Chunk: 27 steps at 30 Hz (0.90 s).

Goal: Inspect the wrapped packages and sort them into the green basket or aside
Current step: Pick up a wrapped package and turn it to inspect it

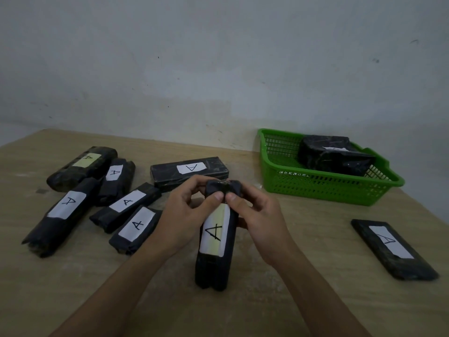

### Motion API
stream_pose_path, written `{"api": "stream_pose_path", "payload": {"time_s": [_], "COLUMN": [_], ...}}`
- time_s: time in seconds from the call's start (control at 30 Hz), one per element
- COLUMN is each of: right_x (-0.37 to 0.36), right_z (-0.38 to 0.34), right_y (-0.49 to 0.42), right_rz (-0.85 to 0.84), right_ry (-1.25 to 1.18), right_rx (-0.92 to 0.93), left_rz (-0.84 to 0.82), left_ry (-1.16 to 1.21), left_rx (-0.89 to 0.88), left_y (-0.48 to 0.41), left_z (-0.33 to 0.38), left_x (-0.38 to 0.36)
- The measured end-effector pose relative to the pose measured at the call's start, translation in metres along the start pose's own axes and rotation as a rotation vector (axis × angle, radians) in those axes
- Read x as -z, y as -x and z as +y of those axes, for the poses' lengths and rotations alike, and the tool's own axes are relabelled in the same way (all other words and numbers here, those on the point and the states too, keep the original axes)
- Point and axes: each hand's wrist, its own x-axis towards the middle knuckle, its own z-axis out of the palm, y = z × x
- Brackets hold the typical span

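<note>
Package [216, 237] upright near worktop's [267, 300] front edge, pinched at its top by left hand [187, 212] and right hand [257, 215], both closed on it: rotate slowly, check folds, then choose green basket [323, 190] at back right corner.

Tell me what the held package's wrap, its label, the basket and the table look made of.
Held package wrap: thin black plastic film, likely; slightly glossy, creased, folded at the ends.
Label: white paper, matte, with a handwritten black A; part looks yellowish.
Basket: moulded green plastic with a lattice of slots, slight sheen.
Table: light wood or wood-look laminate; faint grain, matte. Which one, I cannot tell.
</note>
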Motion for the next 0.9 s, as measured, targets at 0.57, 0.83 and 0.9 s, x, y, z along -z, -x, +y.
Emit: {"api": "stream_pose_path", "payload": {"time_s": [0.57,0.83,0.9], "right_x": [-0.001,0.006,0.01], "right_z": [-0.003,-0.007,-0.009], "right_y": [0.0,0.0,0.0], "right_rz": [0.093,0.022,0.027], "right_ry": [0.033,0.034,0.063], "right_rx": [0.079,0.059,0.139], "left_rz": [-0.038,-0.03,-0.033], "left_ry": [-0.037,-0.004,0.06], "left_rx": [-0.02,0.051,0.198], "left_y": [0.001,0.001,-0.002], "left_z": [0.001,0.004,0.001], "left_x": [-0.002,0.0,0.004]}}
